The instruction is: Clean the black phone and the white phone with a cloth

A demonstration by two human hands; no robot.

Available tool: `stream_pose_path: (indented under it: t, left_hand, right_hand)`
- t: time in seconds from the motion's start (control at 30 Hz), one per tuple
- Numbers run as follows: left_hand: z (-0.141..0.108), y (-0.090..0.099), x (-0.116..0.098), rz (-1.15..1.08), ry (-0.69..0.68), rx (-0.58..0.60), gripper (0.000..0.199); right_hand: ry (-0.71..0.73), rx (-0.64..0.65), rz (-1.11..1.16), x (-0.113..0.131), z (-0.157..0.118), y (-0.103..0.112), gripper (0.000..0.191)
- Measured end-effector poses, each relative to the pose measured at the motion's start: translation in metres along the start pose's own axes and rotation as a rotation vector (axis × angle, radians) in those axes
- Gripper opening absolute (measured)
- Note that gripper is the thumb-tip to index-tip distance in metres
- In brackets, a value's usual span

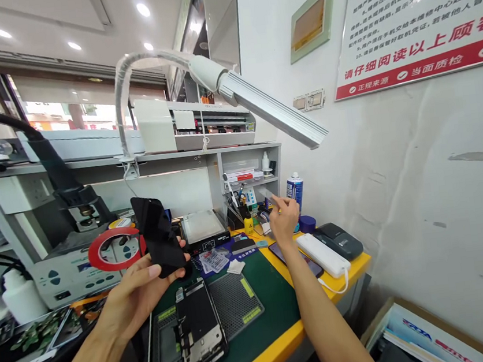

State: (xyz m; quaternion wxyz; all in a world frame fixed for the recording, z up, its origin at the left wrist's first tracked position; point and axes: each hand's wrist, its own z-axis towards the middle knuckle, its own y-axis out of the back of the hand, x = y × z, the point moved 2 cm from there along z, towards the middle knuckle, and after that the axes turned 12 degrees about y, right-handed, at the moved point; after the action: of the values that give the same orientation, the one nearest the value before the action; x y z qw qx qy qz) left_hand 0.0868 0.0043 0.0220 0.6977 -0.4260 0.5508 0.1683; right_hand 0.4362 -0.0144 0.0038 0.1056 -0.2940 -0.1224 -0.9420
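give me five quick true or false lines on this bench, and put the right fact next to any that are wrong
1. The left grip holds a dark slab. True.
2. The opened device lies on the white power strip. False: it lies on the perforated mat.
3. The right grip hides part of the blue spray can from this camera. True.
4. The red ring lies to the right of the opened device. False: it shows at the left, in front of the grey box.
5. The long lamp head slopes down towards the picture's right. True.
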Motion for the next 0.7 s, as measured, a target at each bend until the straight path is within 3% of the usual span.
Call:
stream_pose_path:
  t: [0.23,0.5,0.7]
  left_hand:
    - [0.0,0.001,0.004,-0.02,0.011,0.086,0.036]
    - [0.002,-0.003,0.014,-0.138,0.08,0.275,0.044]
    - [0.003,-0.002,0.018,-0.154,0.104,0.323,0.05]
  right_hand:
    - [0.0,0.196,-0.35,-0.034,-0.001,-0.007,0.043]
    - [-0.09,0.443,-0.535,-0.045,-0.008,-0.02,0.044]
    - [-0.135,0.517,-0.59,-0.047,-0.01,-0.021,0.043]
